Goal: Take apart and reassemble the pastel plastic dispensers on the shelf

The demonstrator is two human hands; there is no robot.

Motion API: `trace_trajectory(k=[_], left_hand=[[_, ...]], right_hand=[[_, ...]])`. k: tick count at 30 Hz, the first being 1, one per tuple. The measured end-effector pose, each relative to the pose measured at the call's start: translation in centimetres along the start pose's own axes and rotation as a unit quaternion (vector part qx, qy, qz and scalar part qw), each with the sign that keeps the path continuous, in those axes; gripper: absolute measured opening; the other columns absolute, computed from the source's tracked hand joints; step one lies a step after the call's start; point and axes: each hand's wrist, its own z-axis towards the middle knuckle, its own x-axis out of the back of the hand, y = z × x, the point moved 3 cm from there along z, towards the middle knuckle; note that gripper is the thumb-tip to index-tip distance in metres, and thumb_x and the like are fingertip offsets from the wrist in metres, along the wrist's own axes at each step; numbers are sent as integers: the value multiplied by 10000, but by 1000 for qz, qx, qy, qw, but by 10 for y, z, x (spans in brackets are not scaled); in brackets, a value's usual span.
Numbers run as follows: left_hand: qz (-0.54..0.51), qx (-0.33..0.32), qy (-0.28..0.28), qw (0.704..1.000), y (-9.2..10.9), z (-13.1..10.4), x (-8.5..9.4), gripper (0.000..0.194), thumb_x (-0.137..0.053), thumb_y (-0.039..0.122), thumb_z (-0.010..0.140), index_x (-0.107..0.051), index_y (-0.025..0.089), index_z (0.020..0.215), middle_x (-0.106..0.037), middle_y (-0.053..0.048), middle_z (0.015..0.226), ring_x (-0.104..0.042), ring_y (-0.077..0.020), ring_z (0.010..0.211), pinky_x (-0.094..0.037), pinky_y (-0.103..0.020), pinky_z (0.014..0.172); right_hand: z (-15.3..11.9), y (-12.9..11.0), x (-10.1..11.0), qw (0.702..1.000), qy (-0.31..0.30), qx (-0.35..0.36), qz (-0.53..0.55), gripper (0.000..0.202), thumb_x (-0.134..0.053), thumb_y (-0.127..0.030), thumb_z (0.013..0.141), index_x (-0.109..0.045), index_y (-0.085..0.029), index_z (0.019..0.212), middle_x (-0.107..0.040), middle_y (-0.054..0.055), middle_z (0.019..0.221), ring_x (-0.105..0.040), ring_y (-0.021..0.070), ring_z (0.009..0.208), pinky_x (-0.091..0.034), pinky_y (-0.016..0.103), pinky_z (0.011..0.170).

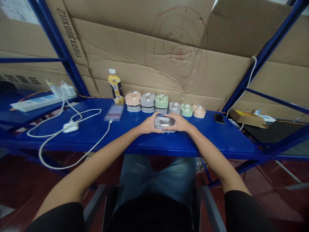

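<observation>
Near the front of the blue table, a small grey lidded container [164, 123] with a clear top and a pale label sits between my hands. My left hand [148, 125] wraps its left side, fingers behind and thumb in front. On the opposite side my right hand [180, 123] grips it the same way. Just behind them stand similar containers in a row: a pink stack [133, 99], a grey stack [147, 100] and a green stack [161, 101]. To their right come a single grey container [174, 107], a green one [186, 110] and a pink one [199, 111].
A yellow drink bottle [116, 87] stands at the back left, behind a blurred-out flat object [114, 112] with a white cable [101, 139]. A charger [70, 127] and power strip [36, 102] lie farther left. At right is a black phone [219, 118]. Cardboard [120, 48] backs the table [159, 144].
</observation>
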Motion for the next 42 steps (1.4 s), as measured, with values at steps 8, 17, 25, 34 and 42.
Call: trace_trajectory(k=[8, 17, 25, 34, 42], left_hand=[[-3, -3, -3, 1000, -7, 2, -1, 1275, -1076, 566, 524, -496, 208, 1601, -671, -227, 1519, -660, -504, 1416, -512, -663, 1198], [-2, 28, 1, 1000, -3, -2, 7, 1274, -1060, 590, 557, -478, 195, 1618, -728, -206, 1403, -685, -482, 1372, -494, -676, 1218], [22, 30, 57, 998, -4, -5, 13, 954, -861, 601, 838, -473, 220, 1621, -745, -168, 1372, -718, -372, 1323, -538, -622, 1203], [80, 37, 39, 995, -8, 2, 6, 818, -802, 547, 898, -483, 206, 1569, -756, -150, 1332, -733, -351, 1268, -567, -597, 1167], [210, -55, 65, 974, 8, 5, 6, 768, -748, 436, 958, -479, 120, 1605, -636, -252, 1511, -636, -432, 1440, -534, -626, 1223]], right_hand=[[7, 4, -2, 1000, -17, 1, -16, 911, -943, -676, 780, -717, -242, 1548, -744, 136, 1243, -714, 378, 1197, -551, 581, 1114], [-9, 7, 3, 998, -37, -11, 44, 1065, -1009, -595, 712, -610, -284, 1649, -736, 131, 1452, -678, 414, 1362, -501, 606, 1236], [-18, 50, 75, 954, 274, -87, 87, 966, -958, -616, 734, -655, -188, 1545, -678, 162, 1592, -618, 361, 1485, -423, 488, 1315], [-44, 133, 108, 789, 370, -445, -206, 899, -875, -559, 817, -587, -209, 1593, -605, 248, 1470, -604, 440, 1337, -454, 592, 1143], [-38, 135, 98, 772, 348, -486, -218, 1020, -869, -666, 830, -486, -81, 1573, -603, 341, 1476, -596, 505, 1387, -449, 640, 1158]])
